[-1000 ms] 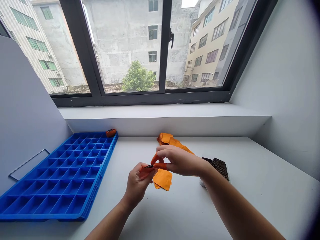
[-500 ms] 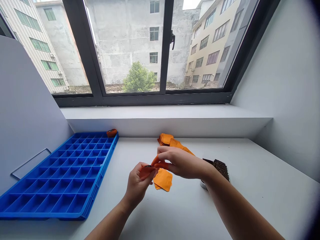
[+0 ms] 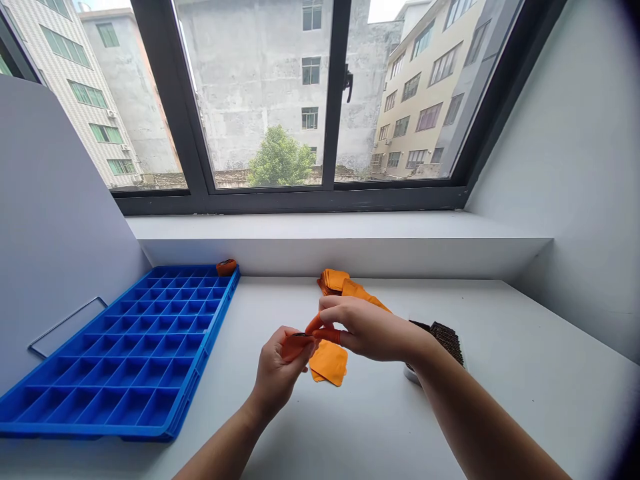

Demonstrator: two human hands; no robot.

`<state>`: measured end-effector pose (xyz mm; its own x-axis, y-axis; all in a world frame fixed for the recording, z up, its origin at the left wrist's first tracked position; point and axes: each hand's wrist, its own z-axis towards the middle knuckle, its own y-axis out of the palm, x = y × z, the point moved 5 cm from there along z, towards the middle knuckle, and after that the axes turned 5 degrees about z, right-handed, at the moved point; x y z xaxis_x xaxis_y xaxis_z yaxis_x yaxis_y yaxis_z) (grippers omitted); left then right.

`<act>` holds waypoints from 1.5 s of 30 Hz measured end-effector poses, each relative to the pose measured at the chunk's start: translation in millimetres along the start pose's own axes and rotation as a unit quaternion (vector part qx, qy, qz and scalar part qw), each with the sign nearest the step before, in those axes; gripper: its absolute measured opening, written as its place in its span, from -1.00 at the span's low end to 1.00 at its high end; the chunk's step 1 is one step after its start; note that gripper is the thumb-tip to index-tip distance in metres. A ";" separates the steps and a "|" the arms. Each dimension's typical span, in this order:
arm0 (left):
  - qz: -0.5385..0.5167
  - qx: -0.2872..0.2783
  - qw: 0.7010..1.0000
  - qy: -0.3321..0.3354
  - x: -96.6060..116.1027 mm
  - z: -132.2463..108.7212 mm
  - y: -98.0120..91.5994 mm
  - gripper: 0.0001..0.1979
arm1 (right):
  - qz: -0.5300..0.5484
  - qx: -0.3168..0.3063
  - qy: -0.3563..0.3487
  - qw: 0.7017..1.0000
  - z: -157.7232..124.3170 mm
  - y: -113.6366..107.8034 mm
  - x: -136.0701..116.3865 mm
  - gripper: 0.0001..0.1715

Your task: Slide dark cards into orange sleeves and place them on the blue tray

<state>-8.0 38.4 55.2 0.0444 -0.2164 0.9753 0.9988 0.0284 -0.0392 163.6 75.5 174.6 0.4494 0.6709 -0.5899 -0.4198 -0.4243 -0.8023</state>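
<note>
My left hand [image 3: 280,365] and my right hand [image 3: 363,327] meet above the middle of the white table [image 3: 380,413]. Both pinch a small dark flat piece [image 3: 301,335] between thumb and fingers. Orange finger cots cover my right thumb and forefinger tips. Just under the hands lies a loose orange square sheet [image 3: 329,363]. Behind them runs a row of more orange sheets [image 3: 345,285]. A stack of dark flat pieces [image 3: 445,337] sits right of my right wrist.
A blue compartment tray [image 3: 130,350] fills the left side of the table, with a small orange item [image 3: 226,267] in its far right corner. A grey panel with a wire handle [image 3: 65,320] stands at the left. A window sill [image 3: 330,230] and wall close the back.
The hands have hardly moved; the view has shifted slightly, and my left thumb has closed a little more over the dark piece.
</note>
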 end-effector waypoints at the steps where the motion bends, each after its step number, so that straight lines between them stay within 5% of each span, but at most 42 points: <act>1: 0.000 0.001 1.000 0.000 -0.1 0.0 0.1 -0.64 | -0.001 -0.001 0.003 1.000 -0.1 0.2 0.1 -0.64; 45: 0.013 -0.008 1.000 0.018 0.2 -1.4 2.9 -0.61 | -0.047 -0.009 0.042 0.998 -3.7 3.1 -6.7 -0.57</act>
<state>-5.1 37.1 55.0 0.0712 -0.2511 0.9653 0.9975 0.0197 -0.0685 162.1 67.4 175.7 0.5504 0.6556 -0.5170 -0.3588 -0.3734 -0.8555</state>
